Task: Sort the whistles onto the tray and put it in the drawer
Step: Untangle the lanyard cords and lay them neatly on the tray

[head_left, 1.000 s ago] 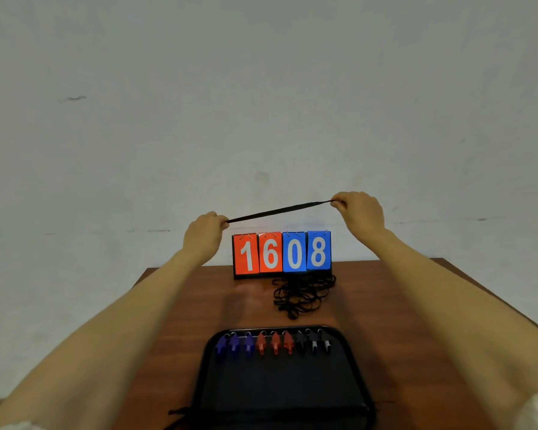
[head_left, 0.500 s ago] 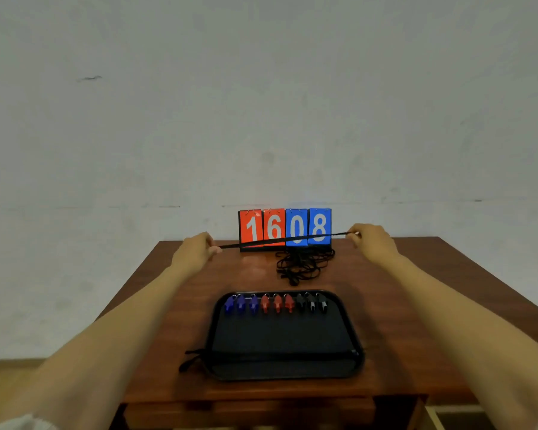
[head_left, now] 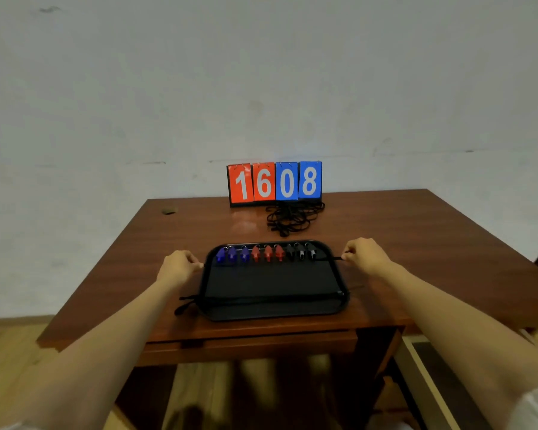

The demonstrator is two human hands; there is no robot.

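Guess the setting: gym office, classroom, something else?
Likely a plain room set up with sports gear: a wooden desk against a bare white wall, a flip scoreboard reading 1608, and a tray of whistles near loose lanyards.

Three blue whistles (head_left: 231, 255), three red whistles (head_left: 267, 253), seemingly three black whistles (head_left: 301, 253), one tray (head_left: 271, 280).

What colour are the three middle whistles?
The middle whistles are red, clearest in the head view.
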